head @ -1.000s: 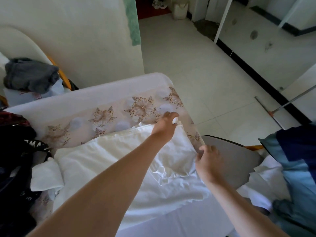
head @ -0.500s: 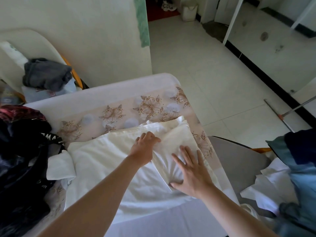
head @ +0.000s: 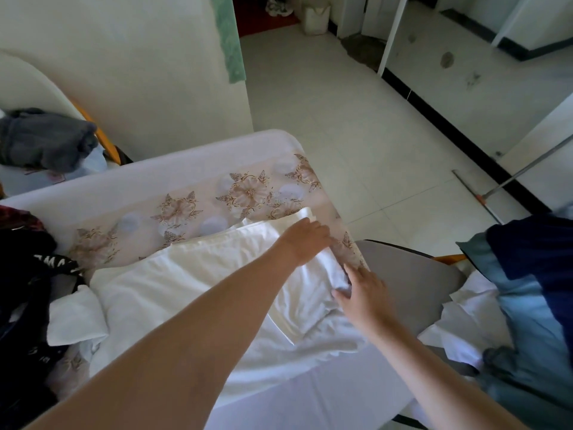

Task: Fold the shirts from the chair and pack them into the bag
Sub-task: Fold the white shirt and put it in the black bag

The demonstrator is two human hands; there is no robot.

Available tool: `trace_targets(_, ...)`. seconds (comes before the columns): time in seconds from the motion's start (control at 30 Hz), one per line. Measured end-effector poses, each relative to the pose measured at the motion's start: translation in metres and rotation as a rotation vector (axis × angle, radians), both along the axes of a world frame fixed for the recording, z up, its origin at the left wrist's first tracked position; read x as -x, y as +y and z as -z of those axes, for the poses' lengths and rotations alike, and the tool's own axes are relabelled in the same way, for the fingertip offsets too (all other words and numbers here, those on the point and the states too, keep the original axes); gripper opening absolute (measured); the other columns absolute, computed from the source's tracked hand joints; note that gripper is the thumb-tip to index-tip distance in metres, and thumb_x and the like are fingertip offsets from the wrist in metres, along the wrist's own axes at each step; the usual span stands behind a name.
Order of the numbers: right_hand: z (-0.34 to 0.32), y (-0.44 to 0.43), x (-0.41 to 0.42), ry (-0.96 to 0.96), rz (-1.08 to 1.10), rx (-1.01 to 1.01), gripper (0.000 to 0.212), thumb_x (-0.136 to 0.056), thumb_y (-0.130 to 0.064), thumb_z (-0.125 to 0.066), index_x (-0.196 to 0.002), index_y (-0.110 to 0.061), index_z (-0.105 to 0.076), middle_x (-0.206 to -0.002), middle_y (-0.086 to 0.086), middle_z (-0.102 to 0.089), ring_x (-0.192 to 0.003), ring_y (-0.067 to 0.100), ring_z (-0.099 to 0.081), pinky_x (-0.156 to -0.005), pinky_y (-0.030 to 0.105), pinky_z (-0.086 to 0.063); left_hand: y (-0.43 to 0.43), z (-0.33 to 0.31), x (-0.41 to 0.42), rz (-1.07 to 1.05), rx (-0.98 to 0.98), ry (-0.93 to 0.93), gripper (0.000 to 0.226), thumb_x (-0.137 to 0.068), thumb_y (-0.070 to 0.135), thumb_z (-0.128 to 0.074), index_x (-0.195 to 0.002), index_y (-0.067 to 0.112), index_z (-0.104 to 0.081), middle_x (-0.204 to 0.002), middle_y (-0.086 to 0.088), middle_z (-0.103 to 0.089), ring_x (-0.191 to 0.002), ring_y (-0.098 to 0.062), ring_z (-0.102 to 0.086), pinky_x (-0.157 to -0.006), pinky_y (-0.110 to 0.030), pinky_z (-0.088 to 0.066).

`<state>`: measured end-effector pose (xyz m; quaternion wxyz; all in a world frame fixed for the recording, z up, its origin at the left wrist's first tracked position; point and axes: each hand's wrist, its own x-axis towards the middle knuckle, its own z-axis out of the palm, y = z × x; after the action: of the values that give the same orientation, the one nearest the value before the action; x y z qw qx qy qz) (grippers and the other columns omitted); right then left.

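The left hand lies flat on the white shirt on the counter, while the right hand pinches its bunched edge.

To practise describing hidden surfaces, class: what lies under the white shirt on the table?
The floral tablecloth shows beyond the far edge of the white shirt and runs beneath it. Anything else underneath is hidden by the fabric.

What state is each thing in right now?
white shirt, partly folded, lying on the table
left hand, flat on the shirt's right edge
right hand, touching that edge; grip unclear
black bag, slumped at the table's left end
clothes pile, unfolded, heaped on the chair
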<state>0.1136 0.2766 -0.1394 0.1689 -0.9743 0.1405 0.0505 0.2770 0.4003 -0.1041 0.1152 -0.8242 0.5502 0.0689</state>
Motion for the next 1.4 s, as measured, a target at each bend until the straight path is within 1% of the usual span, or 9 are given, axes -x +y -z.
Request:
trace_targets(0.13, -0.019, 0.005, -0.007, -0.022, 0.003, -0.069, 0.03, -0.067, -0.025, -0.074, -0.064, -0.026, -0.044, -0.076, 0.0, -0.056, -0.079, 0.03, -0.058, -0.065, 0.032, -0.034, 0.02, -0.016, -0.007, 0.036, 0.017, -0.055, 0.041, -0.09, 0.0, -0.051, -0.126, 0.016, -0.059, -0.123, -0.007, -0.057, -0.125, -0.029, -0.046, -0.105, -0.037, -0.032)
trace_targets(0.43, -0.099, 0.082, -0.034, 0.373, -0.223, -0.507, 0.014, -0.08, -0.033, -0.064, -0.081, -0.027, -0.051, -0.077, -0.01, -0.054, -0.066, 0.011, -0.052, -0.052, 0.026, -0.038, 0.152, -0.041, 0.009, -0.178, 0.446, -0.177, 0.036, -0.064, -0.016, -0.07, -0.077, 0.018, -0.067, -0.081, 0.002, -0.059, -0.078, -0.021, -0.053, -0.07, -0.032, -0.044)
trace_targets(0.57, -0.114, 0.135, -0.031, 0.588, -0.294, -0.803, 0.021, -0.086, -0.028, -0.07, -0.1, -0.017, -0.059, -0.086, 0.0, -0.059, -0.066, 0.014, -0.057, -0.054, 0.028, -0.047, 0.216, -0.037, 0.033, -0.395, 0.416, -0.172, 0.04, -0.061, -0.01, -0.077, -0.08, 0.024, -0.071, -0.091, 0.004, -0.063, -0.089, -0.021, -0.053, -0.079, -0.032, -0.043)
trace_targets(0.67, -0.098, 0.157, -0.025, 0.755, -0.276, -1.017, 0.021, -0.095, -0.025, -0.064, -0.111, -0.012, -0.061, -0.11, 0.005, -0.064, -0.091, 0.022, -0.069, -0.056, 0.034, -0.058, 0.244, -0.034, 0.064, -0.586, 0.213, -0.059, 0.055, -0.077, -0.008, -0.066, -0.112, 0.034, -0.07, -0.129, 0.007, -0.054, -0.125, -0.02, -0.041, -0.103, -0.035, -0.038)
trace_targets(0.8, -0.065, 0.164, -0.029, 0.308, -0.317, -0.556, 0.015, -0.097, -0.022, -0.054, -0.108, -0.026, -0.064, -0.118, -0.006, -0.063, -0.106, 0.017, -0.064, -0.082, 0.03, -0.056, 0.254, -0.021, 0.101, -0.795, 0.371, 0.077, 0.056, -0.075, -0.013, -0.051, -0.115, 0.022, -0.067, -0.134, 0.001, -0.052, -0.129, -0.027, -0.046, -0.103, -0.04, -0.041)
trace_targets(0.9, -0.045, 0.163, -0.031, 0.021, -0.548, -0.23, 0.029, -0.093, -0.017, -0.059, -0.12, -0.027, -0.062, -0.133, -0.004, -0.053, -0.128, 0.019, -0.048, -0.106, 0.037, -0.041, 0.247, -0.004, 0.113, -0.831, 0.397, 0.076, 0.042, -0.085, 0.016, -0.063, -0.125, 0.024, -0.06, -0.137, -0.002, -0.051, -0.124, -0.028, -0.05, -0.095, -0.046, -0.047)
trace_targets(1.07, -0.027, 0.175, -0.033, 0.144, -0.709, -0.032, 0.057, -0.097, -0.03, -0.053, -0.151, -0.027, -0.034, -0.165, 0.003, -0.014, -0.152, 0.023, -0.009, -0.122, 0.044, -0.009, 0.24, 0.017, 0.114, -1.242, 0.622, 0.288, 0.051, -0.094, 0.025, -0.056, -0.143, 0.02, -0.042, -0.141, -0.01, -0.04, -0.128, -0.033, -0.041, -0.105, -0.045, -0.04)
trace_targets(1.23, -0.024, 0.181, -0.056, -0.026, -0.694, 0.037, 0.05, -0.094, -0.029, -0.052, -0.143, -0.027, -0.042, -0.16, 0.005, -0.025, -0.149, 0.025, -0.018, -0.118, 0.043, -0.02, 0.241, 0.012, 0.074, -1.407, 0.791, 0.473, 0.053, -0.089, 0.027, -0.064, -0.139, 0.029, -0.046, -0.12, -0.011, -0.054, -0.108, -0.03, -0.055, -0.098, -0.039, -0.047)
trace_targets(1.4, -0.018, 0.177, -0.083, -0.016, -0.7, 0.122, 0.065, -0.094, -0.03, -0.055, -0.153, -0.02, -0.03, -0.164, 0.015, -0.011, -0.151, 0.035, -0.014, -0.118, 0.051, -0.024, 0.235, 0.012, 0.045, -1.389, 0.973, 0.45, 0.045, -0.08, -0.002, -0.059, -0.116, 0.025, -0.068, -0.108, -0.003, -0.06, -0.098, -0.017, -0.06, -0.076, -0.006, -0.037)
